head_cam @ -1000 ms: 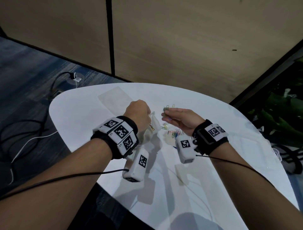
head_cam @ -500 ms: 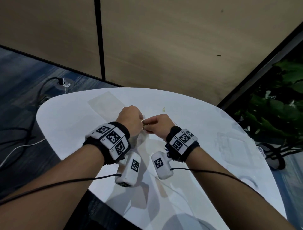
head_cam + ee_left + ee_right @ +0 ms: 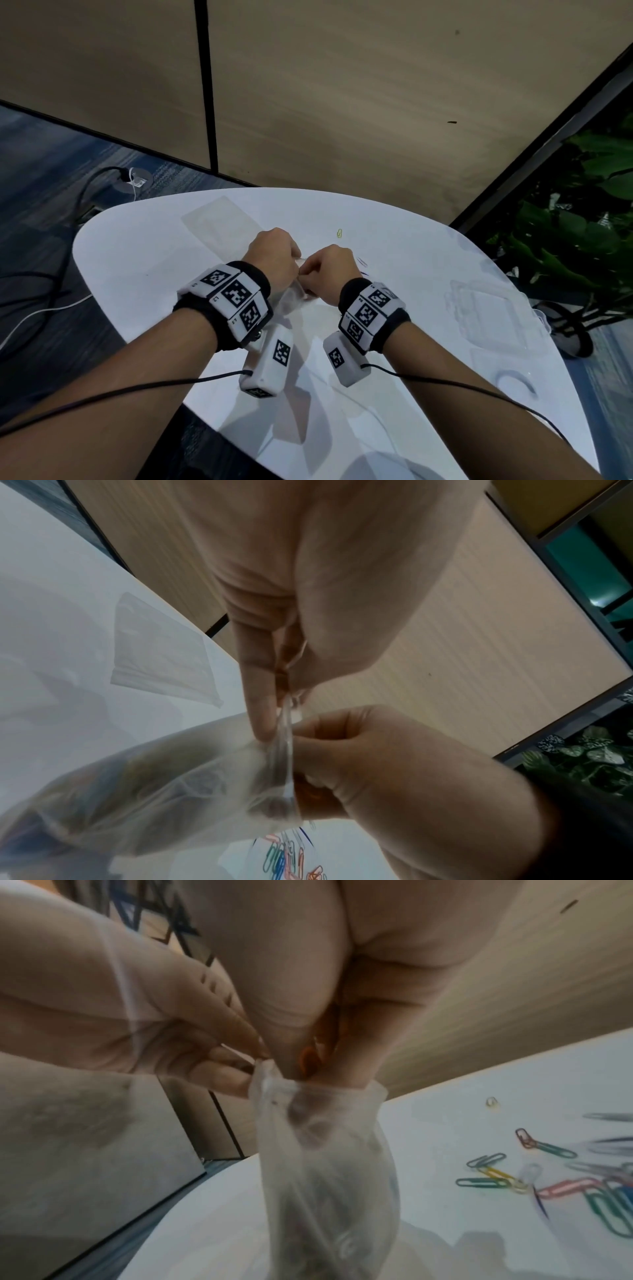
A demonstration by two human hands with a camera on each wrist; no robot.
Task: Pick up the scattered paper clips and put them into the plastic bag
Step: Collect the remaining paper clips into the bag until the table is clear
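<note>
A clear plastic bag (image 3: 291,298) hangs above the white table (image 3: 137,260). My left hand (image 3: 292,257) pinches its rim (image 3: 286,723). My right hand (image 3: 310,274) has its fingertips pushed into the bag's mouth (image 3: 318,1093) and pinches an orange paper clip (image 3: 306,1057). Several clips lie blurred inside the bag (image 3: 322,1218). Loose coloured paper clips (image 3: 548,1177) are scattered on the table right of the bag, also visible under my right hand (image 3: 291,856). A yellow-green clip (image 3: 339,233) lies alone farther back.
A second flat clear bag (image 3: 219,222) lies at the table's back left. Clear plastic trays (image 3: 486,308) sit at the right. Cables (image 3: 51,308) run over the floor on the left, a plant (image 3: 582,240) stands on the right, and a wooden wall (image 3: 342,102) rises behind.
My right hand has come left from over the pile of clips to the bag's mouth and turned palm down. The left hand still holds the bag.
</note>
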